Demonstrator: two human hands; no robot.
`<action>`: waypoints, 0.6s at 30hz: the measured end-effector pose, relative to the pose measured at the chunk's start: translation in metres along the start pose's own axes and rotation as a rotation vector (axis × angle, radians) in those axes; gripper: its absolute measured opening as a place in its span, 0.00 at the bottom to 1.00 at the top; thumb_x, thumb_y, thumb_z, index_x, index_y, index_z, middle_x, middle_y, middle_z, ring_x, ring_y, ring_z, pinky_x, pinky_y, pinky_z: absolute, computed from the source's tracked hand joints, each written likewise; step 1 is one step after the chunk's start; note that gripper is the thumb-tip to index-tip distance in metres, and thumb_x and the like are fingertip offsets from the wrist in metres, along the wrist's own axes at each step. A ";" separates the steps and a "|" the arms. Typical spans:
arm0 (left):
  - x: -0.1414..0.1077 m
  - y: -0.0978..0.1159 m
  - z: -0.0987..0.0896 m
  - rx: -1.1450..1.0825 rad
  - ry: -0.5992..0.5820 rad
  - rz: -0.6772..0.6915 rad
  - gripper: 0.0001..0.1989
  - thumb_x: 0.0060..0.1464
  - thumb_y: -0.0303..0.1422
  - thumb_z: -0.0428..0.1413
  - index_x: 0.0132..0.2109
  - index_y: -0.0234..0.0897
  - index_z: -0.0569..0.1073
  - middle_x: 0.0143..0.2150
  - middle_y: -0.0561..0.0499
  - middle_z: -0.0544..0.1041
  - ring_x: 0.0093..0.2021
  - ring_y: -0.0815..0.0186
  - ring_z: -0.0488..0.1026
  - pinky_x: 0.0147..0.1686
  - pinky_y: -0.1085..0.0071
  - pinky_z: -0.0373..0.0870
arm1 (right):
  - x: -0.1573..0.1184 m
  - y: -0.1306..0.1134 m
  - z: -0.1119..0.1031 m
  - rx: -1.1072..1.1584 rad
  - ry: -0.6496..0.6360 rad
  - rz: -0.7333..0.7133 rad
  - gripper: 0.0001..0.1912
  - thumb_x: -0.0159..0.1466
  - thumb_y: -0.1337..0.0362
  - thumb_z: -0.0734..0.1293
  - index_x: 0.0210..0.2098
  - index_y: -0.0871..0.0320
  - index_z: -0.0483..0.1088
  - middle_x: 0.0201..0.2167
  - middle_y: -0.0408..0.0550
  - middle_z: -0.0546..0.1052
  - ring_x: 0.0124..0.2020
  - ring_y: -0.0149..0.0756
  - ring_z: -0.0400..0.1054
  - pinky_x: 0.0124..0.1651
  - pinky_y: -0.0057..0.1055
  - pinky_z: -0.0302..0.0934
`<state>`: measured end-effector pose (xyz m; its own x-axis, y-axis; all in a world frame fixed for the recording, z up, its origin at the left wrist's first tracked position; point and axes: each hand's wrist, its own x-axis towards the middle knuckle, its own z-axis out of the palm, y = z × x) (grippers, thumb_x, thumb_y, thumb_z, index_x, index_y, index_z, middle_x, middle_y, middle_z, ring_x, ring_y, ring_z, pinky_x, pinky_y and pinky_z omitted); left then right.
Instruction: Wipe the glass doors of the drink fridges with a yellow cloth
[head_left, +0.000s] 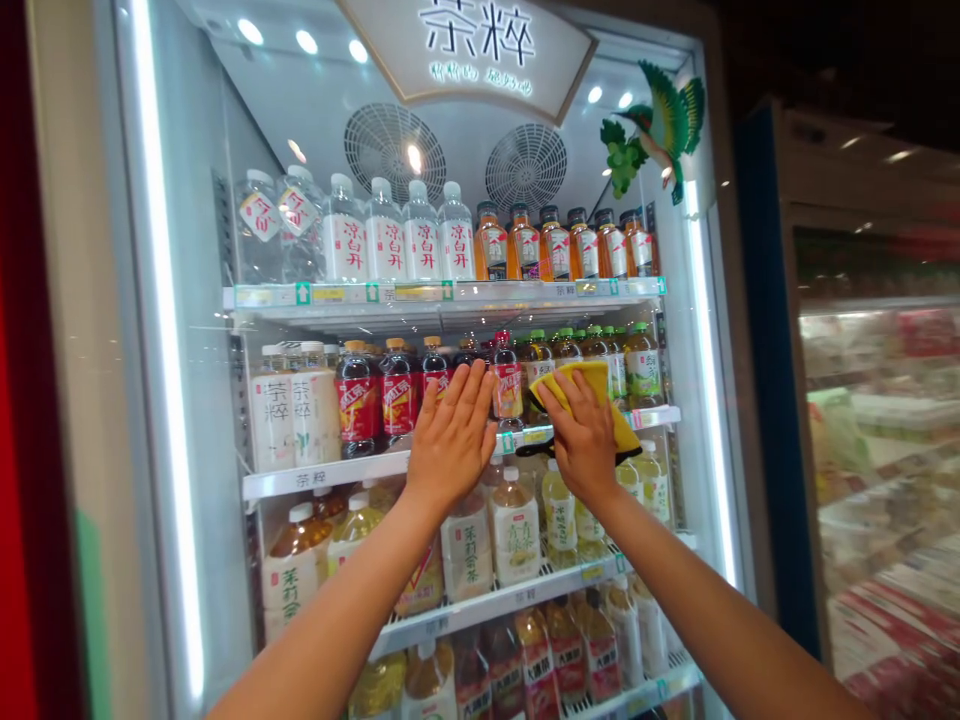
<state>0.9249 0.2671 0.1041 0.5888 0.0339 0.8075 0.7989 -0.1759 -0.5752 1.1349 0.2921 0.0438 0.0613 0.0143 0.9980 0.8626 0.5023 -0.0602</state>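
Note:
My left hand (pixel 451 430) lies flat against the glass door (pixel 300 120) of a drinks fridge, fingers stretched out and nothing in it. To its right, my right hand (pixel 583 435) presses a yellow cloth (pixel 626 432) with dark edging onto the same glass. The cloth is bunched under the fingers and partly hidden by them. Behind the glass, level with both hands, stand dark red-labelled bottles (pixel 360 400) and green-capped bottles (pixel 643 365).
Clear water bottles (pixel 386 230) and amber bottles (pixel 555 245) fill the top shelf; larger tea bottles (pixel 516 530) stand lower. A bird decoration (pixel 667 125) is at the door's upper right, under the lit sign (pixel 480 50). Another stocked cabinet (pixel 885 400) stands at right, blurred.

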 end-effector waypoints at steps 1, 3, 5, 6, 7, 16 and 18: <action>0.000 0.000 0.000 -0.003 -0.001 0.001 0.41 0.70 0.37 0.50 0.78 0.35 0.36 0.79 0.46 0.48 0.79 0.62 0.38 0.77 0.57 0.26 | 0.008 0.002 -0.001 0.014 -0.005 -0.013 0.36 0.67 0.75 0.58 0.70 0.41 0.63 0.71 0.44 0.66 0.75 0.45 0.51 0.73 0.60 0.48; 0.000 0.000 0.000 -0.014 -0.003 0.000 0.40 0.70 0.37 0.49 0.78 0.35 0.36 0.79 0.45 0.47 0.79 0.61 0.38 0.77 0.57 0.26 | 0.028 0.011 -0.002 0.030 0.041 0.001 0.33 0.68 0.74 0.58 0.68 0.43 0.67 0.70 0.46 0.68 0.74 0.46 0.53 0.72 0.60 0.50; -0.001 -0.001 0.000 -0.030 -0.005 -0.002 0.40 0.70 0.37 0.49 0.78 0.36 0.36 0.79 0.45 0.45 0.79 0.60 0.38 0.78 0.56 0.27 | 0.040 0.025 -0.001 0.055 0.165 0.033 0.27 0.69 0.71 0.60 0.64 0.46 0.71 0.67 0.49 0.70 0.72 0.47 0.57 0.71 0.58 0.54; -0.001 0.000 0.001 -0.039 -0.006 -0.002 0.40 0.70 0.36 0.49 0.78 0.37 0.36 0.79 0.46 0.45 0.79 0.60 0.38 0.78 0.55 0.27 | 0.041 0.031 -0.001 0.071 0.249 0.055 0.23 0.70 0.69 0.62 0.62 0.47 0.74 0.66 0.51 0.72 0.70 0.47 0.60 0.69 0.56 0.57; -0.002 0.000 0.001 -0.048 -0.006 -0.004 0.40 0.70 0.36 0.49 0.78 0.38 0.36 0.79 0.46 0.44 0.79 0.59 0.38 0.78 0.54 0.28 | 0.038 0.035 0.000 0.084 0.334 0.079 0.20 0.70 0.66 0.63 0.59 0.48 0.76 0.63 0.52 0.73 0.68 0.47 0.64 0.68 0.54 0.60; 0.000 -0.001 0.003 -0.107 0.044 0.024 0.42 0.68 0.34 0.53 0.78 0.43 0.38 0.79 0.46 0.46 0.79 0.62 0.35 0.77 0.53 0.25 | 0.023 0.024 0.004 0.142 0.226 -0.059 0.23 0.70 0.71 0.60 0.58 0.46 0.77 0.60 0.48 0.77 0.69 0.43 0.64 0.70 0.53 0.58; -0.001 -0.002 0.002 -0.104 0.060 0.036 0.41 0.68 0.34 0.52 0.78 0.42 0.38 0.78 0.47 0.49 0.79 0.63 0.34 0.77 0.53 0.24 | 0.038 0.037 -0.001 0.112 0.196 -0.034 0.21 0.72 0.68 0.60 0.58 0.46 0.77 0.62 0.46 0.76 0.69 0.42 0.63 0.72 0.54 0.54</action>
<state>0.9228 0.2693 0.1042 0.6059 -0.0326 0.7949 0.7586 -0.2775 -0.5896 1.1695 0.3104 0.0796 0.1390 -0.1668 0.9762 0.8056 0.5923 -0.0135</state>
